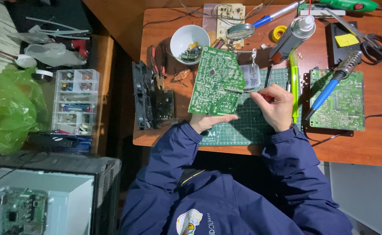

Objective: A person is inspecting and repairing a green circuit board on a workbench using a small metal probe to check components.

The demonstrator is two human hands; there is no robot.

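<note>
While the left hand (210, 122) is gripping the lower edge of a green circuit board (216, 82), the board is standing tilted above the green cutting mat (247, 124) on the wooden tabletop (373, 143). That grip is pressed onto the board's bottom edge, thumb side up, with the board rising away from it toward a white bowl (186, 41). The right hand (276, 106) is sitting just right of the board, its grip pinching a thin metal probe (239, 91) whose tip is touching the board's right half. A red part of the tool is showing between the fingers (260, 96).

Surrounding items, as observed:
- 1 second green circuit board (345, 104) is lying flat at the right, well apart from both hands.
- 1 blue-handled soldering iron (330, 85) is resting across it.
- 1 spray can (293, 35), 1 pair of scissors (371, 41) and 1 magnifying glass (240, 31) are lying along the far side.
- 1 yellow-green tool (294, 85) is lying just beyond the right hand.
- 1 clear drawer organiser (74, 101) is standing left of the tabletop, beside a green plastic bag (6, 109).
</note>
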